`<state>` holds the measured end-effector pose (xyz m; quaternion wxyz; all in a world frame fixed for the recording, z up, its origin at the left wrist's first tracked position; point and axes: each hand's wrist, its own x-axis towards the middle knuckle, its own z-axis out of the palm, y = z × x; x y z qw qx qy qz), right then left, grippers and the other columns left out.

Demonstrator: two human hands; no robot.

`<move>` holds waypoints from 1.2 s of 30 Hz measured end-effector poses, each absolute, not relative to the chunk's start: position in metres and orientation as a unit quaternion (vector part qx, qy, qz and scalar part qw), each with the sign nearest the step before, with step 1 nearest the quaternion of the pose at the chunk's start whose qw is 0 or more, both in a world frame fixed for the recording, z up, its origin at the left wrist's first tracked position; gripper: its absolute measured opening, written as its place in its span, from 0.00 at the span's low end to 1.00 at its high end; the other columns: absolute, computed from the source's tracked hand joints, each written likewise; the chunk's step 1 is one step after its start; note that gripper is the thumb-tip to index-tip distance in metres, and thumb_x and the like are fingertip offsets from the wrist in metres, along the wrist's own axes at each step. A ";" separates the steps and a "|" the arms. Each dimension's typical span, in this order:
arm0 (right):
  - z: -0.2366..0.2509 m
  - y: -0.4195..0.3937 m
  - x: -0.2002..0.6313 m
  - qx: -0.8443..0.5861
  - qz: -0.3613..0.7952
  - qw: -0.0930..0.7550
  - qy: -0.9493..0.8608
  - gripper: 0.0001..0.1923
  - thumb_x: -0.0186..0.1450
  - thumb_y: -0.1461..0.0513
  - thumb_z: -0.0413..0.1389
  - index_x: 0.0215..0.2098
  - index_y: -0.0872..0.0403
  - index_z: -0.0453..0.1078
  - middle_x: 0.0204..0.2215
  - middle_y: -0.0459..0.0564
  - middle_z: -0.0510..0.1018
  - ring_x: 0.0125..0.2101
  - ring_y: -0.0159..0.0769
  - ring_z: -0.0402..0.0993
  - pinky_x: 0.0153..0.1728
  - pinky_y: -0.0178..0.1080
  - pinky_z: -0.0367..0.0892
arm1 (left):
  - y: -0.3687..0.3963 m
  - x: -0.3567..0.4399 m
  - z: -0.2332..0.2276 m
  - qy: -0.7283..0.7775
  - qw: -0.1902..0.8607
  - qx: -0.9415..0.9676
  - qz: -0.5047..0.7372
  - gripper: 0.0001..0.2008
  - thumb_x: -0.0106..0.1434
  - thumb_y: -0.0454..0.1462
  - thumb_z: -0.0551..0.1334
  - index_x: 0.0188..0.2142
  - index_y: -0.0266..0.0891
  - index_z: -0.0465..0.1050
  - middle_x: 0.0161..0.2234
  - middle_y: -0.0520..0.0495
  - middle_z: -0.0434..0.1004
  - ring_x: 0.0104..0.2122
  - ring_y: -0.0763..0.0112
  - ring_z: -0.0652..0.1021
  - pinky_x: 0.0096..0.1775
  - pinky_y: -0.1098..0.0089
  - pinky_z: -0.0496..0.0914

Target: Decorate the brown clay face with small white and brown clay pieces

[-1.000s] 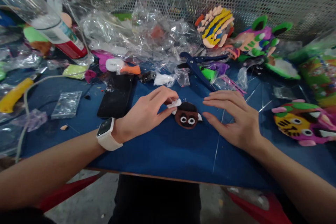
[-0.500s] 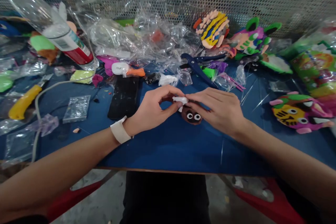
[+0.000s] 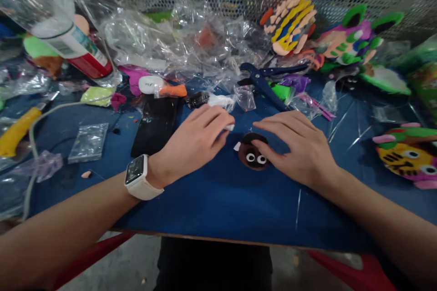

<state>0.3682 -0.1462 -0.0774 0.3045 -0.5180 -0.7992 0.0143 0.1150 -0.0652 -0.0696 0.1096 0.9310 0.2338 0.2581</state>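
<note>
A brown face lies at near centre, eyes on; the left hand pinches a white piece, unattached. The right hand, fingers parted, seemingly empty, overlaps the face's right side.

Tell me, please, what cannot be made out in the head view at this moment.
- Head view: most of the white piece, hidden by the left hand.
- Head view: the right side of the brown face, hidden by the right hand; whether they touch is unclear.
- Head view: the neck of the bottle, cut off at the upper left.
- Head view: the writing on its label, too blurred.
</note>
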 end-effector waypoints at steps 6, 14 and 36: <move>-0.082 -0.142 0.374 -0.583 0.014 0.232 -0.779 0.17 0.77 0.52 0.54 0.50 0.50 0.82 0.46 0.58 0.78 0.46 0.51 0.78 0.38 0.50 0.81 | -0.053 0.110 -0.071 0.299 0.062 0.930 0.205 0.16 0.69 0.27 0.58 0.48 0.40 0.82 0.58 0.38 0.76 0.62 0.46 0.71 0.62 0.40 0.66; -0.077 -0.143 0.368 -0.564 0.126 0.291 -0.763 0.10 0.76 0.60 0.55 0.45 0.50 0.80 0.44 0.55 0.80 0.46 0.48 0.78 0.45 0.52 0.78 | -0.062 0.116 -0.073 0.227 0.118 0.944 0.209 0.10 0.72 0.34 0.62 0.50 0.38 0.80 0.58 0.37 0.76 0.62 0.50 0.72 0.64 0.44 0.69; -0.084 -0.138 0.368 -0.540 0.400 0.481 -0.564 0.14 0.71 0.50 0.66 0.47 0.49 0.78 0.39 0.51 0.86 0.36 0.40 0.84 0.32 0.39 0.78 | -0.019 0.093 -0.068 0.419 -0.043 0.900 0.111 0.18 0.75 0.34 0.54 0.61 0.37 0.72 0.57 0.36 0.77 0.59 0.47 0.76 0.61 0.49 0.71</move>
